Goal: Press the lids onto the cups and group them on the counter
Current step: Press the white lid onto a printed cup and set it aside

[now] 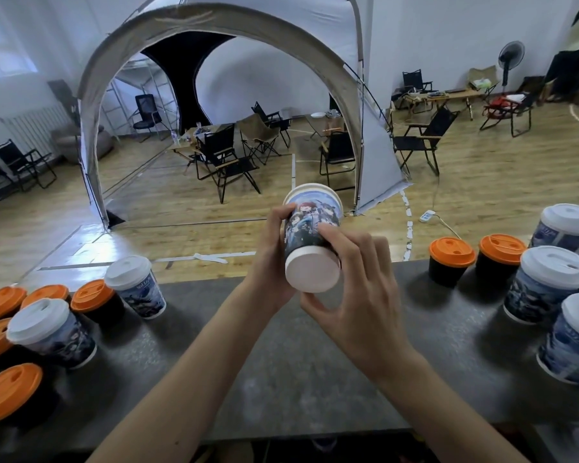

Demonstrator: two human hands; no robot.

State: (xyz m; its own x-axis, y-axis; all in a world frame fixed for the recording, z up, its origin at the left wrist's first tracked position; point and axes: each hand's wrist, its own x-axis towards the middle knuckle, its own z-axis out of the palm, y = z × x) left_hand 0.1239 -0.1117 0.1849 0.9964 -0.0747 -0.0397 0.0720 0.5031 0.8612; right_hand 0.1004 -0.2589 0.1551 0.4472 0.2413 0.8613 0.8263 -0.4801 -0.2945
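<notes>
A printed paper cup with a white base (311,235) is held in the air above the middle of the dark grey stone tabletop (281,362). It is tipped so its base faces near and its mouth points far; I cannot tell whether a lid sits on it. The left hand (271,259) grips the cup's left wall with curled fingers. The right hand (358,295) curls round the base and right side, with one finger lying on the print.

On the left of the tabletop stand several black cups with orange plastic lids (92,295) and, among them, two printed cups with white lids (47,329). On the right, two more orange-lidded black cups (452,252) stand at the far edge, just beside a cluster of white-lidded printed cups (549,282). Beyond the tabletop, a grey dome tent (214,45) stands on a wooden floor (482,182).
</notes>
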